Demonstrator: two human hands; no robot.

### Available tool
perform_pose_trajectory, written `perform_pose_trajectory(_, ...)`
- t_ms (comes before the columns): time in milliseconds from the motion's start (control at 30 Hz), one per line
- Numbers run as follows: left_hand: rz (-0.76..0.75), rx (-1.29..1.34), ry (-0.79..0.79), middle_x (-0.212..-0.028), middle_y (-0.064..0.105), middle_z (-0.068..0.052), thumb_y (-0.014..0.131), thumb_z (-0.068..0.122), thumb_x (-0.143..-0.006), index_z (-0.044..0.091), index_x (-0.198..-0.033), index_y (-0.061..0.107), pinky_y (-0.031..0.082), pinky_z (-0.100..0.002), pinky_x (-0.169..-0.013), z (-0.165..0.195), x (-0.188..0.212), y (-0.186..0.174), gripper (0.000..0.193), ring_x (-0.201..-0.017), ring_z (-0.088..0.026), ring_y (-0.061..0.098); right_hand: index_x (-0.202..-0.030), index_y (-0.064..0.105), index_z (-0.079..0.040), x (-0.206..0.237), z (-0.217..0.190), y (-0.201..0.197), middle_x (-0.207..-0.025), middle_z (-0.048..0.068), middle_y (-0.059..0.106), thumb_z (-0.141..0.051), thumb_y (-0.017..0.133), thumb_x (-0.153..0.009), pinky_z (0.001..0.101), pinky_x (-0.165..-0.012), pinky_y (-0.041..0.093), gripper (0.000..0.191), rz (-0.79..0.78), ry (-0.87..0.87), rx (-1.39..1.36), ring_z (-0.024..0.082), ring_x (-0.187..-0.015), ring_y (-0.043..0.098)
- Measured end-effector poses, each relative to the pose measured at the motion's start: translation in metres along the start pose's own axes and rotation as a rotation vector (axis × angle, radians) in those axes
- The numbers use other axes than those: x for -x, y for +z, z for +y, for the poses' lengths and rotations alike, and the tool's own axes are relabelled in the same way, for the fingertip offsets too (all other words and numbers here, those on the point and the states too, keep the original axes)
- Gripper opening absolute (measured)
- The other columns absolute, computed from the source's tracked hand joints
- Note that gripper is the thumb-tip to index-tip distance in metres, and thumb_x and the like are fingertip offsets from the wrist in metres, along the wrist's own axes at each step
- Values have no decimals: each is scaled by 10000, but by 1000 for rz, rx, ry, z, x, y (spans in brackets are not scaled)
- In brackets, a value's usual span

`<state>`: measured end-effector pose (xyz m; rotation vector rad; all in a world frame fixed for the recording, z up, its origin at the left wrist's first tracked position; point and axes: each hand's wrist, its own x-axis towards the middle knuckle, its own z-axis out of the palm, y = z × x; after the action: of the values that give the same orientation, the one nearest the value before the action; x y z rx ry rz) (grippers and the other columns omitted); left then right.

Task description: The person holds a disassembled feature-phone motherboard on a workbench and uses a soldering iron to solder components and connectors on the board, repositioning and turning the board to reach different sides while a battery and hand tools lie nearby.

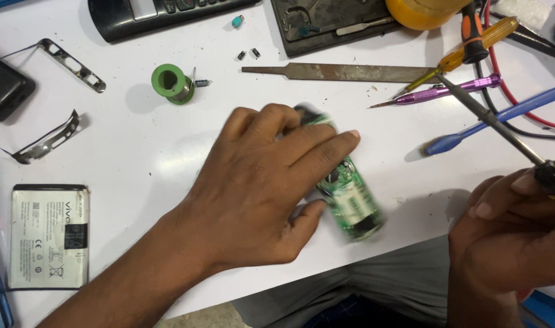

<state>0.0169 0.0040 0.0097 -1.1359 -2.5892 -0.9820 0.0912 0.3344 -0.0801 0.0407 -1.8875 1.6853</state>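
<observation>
The left hand (259,188) lies flat, fingers spread, on a blurred green board (347,191), perhaps pinning it. At three o'clock, the right hand (511,237) grips a screwdriver (502,130).

A glossy white worktable (168,152) fills the view under bright, even light, casting soft shadows.
</observation>
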Motion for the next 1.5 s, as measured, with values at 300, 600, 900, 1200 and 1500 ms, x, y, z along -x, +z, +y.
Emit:
perform_pose_trajectory(300,105,61,-151,-1014,620,-59,788,272,-878,55,-1189,708,421,-396,-792,-6,4,7,388,-927,-215,542,-1096,562,4,-1,0,0,-905,113,605,-300,286,-1211,269,-493,424,426,-11,-2,-1,178,-549,536)
perform_pose_trajectory(600,210,57,-195,-899,652,-43,759,273,-961,40,-1101,739,431,-383,-728,-5,-5,23,273,-809,-197,573,-1140,539,16,-2,-2,4,-897,125,599,-283,293,-1204,269,-480,415,392,-19,-9,19,182,-532,513)
perform_pose_trajectory(900,205,46,-303,-819,644,-10,724,257,-997,93,-970,787,403,-382,-700,-4,-11,28,178,-757,-177,568,-1236,490,32,-8,-7,13,-897,138,595,-263,310,-1199,265,-456,410,347,-59,-39,80,178,-495,487)
perform_pose_trajectory(1200,80,-42,-154,-1005,630,-59,862,372,-760,50,-1118,699,373,-422,-797,6,-10,15,509,-954,-248,554,-1260,474,21,-11,-18,18,-910,133,581,-273,308,-1221,267,-477,423,339,-94,-67,125,176,-513,498)
perform_pose_trajectory(1500,113,-136,-112,-1174,661,-45,837,145,-797,93,-1239,690,362,-443,-979,-4,-5,2,469,-1141,-273,541,-1190,493,28,-5,-12,12,-911,128,568,-234,285,-1225,275,-507,429,336,-40,21,43,191,-545,501)
